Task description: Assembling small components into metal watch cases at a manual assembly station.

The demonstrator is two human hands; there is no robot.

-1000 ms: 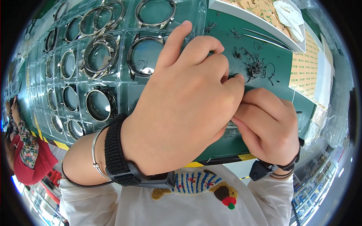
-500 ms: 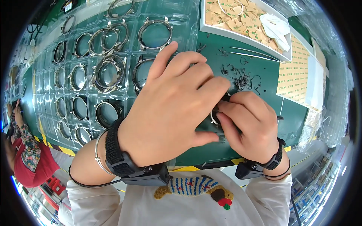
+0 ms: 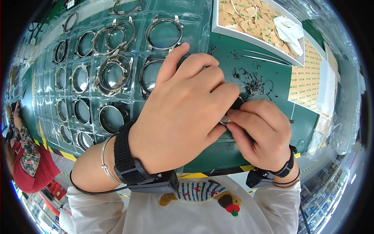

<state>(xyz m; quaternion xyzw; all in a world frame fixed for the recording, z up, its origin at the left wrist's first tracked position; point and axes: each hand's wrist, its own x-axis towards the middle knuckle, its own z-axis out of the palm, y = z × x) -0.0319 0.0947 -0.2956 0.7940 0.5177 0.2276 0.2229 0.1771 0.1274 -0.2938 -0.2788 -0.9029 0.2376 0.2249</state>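
Observation:
Over the green table, my left hand (image 3: 185, 107) bends across a small watch case (image 3: 224, 120), its thumb drawn in against the near side. My right hand (image 3: 263, 132) pinches the same piece from the right between thumb and fingers. Only a silvery bit and a dark edge of it show; my fingers hide the rest. To the left of my hands lies a clear plastic tray (image 3: 196, 27) filled with round metal watch cases (image 3: 147, 34), some silver and some dark, a few overlapping.
Black stringy scraps (image 3: 253, 84) lie beyond my right hand, with metal tweezers (image 3: 269, 58) behind them. A white box (image 3: 214, 15) holds tan paper pieces and a white cloth. Tan printed sheets (image 3: 306, 84) lie at right. Another person in red (image 3: 35, 175) is at far left.
My left thumb has come in from sticking out to closing against the watch case. My right fingers have shifted slightly on it. The whole view has moved a little.

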